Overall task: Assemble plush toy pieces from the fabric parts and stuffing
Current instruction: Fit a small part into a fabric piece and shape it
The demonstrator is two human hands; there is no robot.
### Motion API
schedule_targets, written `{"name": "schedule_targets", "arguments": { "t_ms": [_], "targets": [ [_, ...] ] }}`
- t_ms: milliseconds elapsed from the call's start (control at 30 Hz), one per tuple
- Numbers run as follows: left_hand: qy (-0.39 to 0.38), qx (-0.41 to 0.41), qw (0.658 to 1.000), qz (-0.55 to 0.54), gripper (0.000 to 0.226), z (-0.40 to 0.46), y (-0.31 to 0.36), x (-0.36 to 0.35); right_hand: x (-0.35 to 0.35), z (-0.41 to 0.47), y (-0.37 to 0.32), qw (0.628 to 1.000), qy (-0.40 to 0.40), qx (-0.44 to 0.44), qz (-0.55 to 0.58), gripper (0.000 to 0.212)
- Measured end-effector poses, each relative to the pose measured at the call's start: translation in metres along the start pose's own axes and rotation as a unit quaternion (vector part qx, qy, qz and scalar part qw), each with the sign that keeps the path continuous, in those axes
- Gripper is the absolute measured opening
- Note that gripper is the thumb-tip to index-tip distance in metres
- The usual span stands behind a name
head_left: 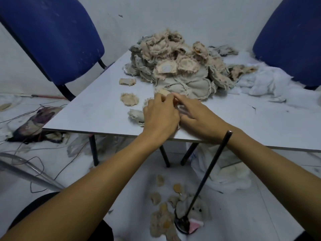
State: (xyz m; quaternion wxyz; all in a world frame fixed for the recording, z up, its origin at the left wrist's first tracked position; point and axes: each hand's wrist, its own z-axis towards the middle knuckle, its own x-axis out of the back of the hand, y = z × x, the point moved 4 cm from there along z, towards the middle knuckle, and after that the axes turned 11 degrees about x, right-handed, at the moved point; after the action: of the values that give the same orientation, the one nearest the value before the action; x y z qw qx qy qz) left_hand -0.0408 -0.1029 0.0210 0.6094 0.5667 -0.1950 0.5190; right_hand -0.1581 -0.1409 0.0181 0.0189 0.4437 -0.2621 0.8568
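Observation:
A big heap of beige and grey fabric parts point(180, 66) lies at the back of the white table point(97, 113). White stuffing point(264, 82) is piled at its right. Both hands meet over a small plush piece near the table's front edge. My left hand point(161, 115) has its fingers curled on the piece, which is mostly hidden beneath it. My right hand point(196, 113) pinches the same piece with thumb and forefinger. Three small plush pieces lie left of the hands: one beige point(127, 81), one round point(130, 99), one grey point(136, 115).
Two blue chairs point(57, 37) point(291, 40) flank the table. A black rod point(206, 178) leans from the table edge down to a finished plush toy point(194, 214) on the floor, beside several small stuffed pieces point(161, 220). Wires point(26, 159) and a bag lie on the floor at left.

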Motion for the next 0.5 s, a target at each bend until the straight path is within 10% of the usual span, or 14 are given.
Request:
{"name": "schedule_targets", "arguments": {
  "t_ms": [300, 500],
  "targets": [
    [-0.075, -0.114, 0.975, -0.173, 0.047, -0.008, 0.038, -0.025, 0.031, -0.035, 0.040, 0.980, 0.050, -0.127, -0.145, 0.034],
    [-0.145, -0.158, 0.968, -0.127, 0.033, 0.008, 0.038, -0.031, 0.055, -0.053, 0.053, 0.953, 0.218, -0.209, -0.015, 0.012]
  ]
}}
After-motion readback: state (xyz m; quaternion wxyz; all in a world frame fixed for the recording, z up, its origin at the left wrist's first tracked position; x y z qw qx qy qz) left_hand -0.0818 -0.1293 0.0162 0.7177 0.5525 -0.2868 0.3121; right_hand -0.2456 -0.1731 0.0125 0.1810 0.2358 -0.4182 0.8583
